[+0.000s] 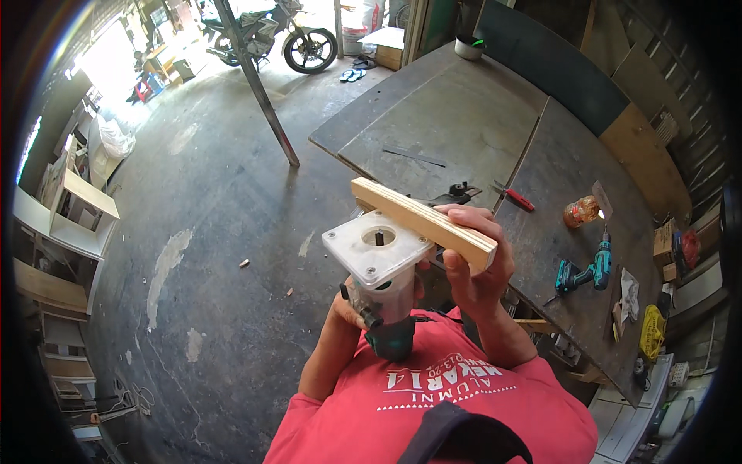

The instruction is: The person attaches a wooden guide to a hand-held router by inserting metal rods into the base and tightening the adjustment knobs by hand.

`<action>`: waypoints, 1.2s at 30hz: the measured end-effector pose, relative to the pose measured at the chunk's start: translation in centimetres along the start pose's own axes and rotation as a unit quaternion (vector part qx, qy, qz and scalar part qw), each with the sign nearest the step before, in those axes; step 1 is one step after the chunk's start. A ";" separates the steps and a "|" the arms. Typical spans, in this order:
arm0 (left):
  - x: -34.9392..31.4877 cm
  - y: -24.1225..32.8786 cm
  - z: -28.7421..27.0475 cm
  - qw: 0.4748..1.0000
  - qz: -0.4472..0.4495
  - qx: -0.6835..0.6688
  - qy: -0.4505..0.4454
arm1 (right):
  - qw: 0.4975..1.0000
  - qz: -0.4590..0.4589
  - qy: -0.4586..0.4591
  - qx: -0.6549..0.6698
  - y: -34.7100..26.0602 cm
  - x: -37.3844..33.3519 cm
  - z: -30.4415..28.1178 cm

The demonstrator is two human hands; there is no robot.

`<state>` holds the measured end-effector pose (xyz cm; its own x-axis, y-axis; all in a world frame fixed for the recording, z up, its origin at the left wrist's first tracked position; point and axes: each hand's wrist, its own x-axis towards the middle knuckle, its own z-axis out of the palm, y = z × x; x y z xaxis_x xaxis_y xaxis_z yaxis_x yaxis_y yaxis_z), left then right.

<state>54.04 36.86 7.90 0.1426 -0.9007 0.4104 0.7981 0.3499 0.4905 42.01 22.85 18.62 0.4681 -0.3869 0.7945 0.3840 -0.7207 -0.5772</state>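
My right hand point(473, 259) grips a short pale wooden strip point(423, 223) and holds it flat across the clear square base plate point(376, 248) of a hand router. The router point(384, 298) is turned upside down, its bit poking up through the plate's round hole. My left hand point(349, 309) wraps around the router's body from below, mostly hidden behind the tool. The teal lower end of the router rests against my red shirt. Both hands are raised in front of my chest, to the left of a dark workbench point(464, 124).
On the workbench lie a teal cordless drill point(585, 272), a red-handled tool point(515, 196), a bottle of amber liquid point(581, 210) and a thin metal strip point(414, 157). A slanted steel post point(259, 85) stands on the concrete floor. White shelves point(73, 216) stand left, a motorcycle point(270, 35) behind.
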 end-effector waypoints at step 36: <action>-1.7 -1.4 -0.6 0.997 -0.014 0.071 0.022 | 0.880 0.157 -0.371 0.250 6.8 8.0 -6.1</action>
<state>53.01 37.74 6.05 0.1491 -0.9200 0.3626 0.7111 0.3545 0.6072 43.49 11.31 22.21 0.9335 0.0937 0.3460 0.3585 -0.2299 -0.9048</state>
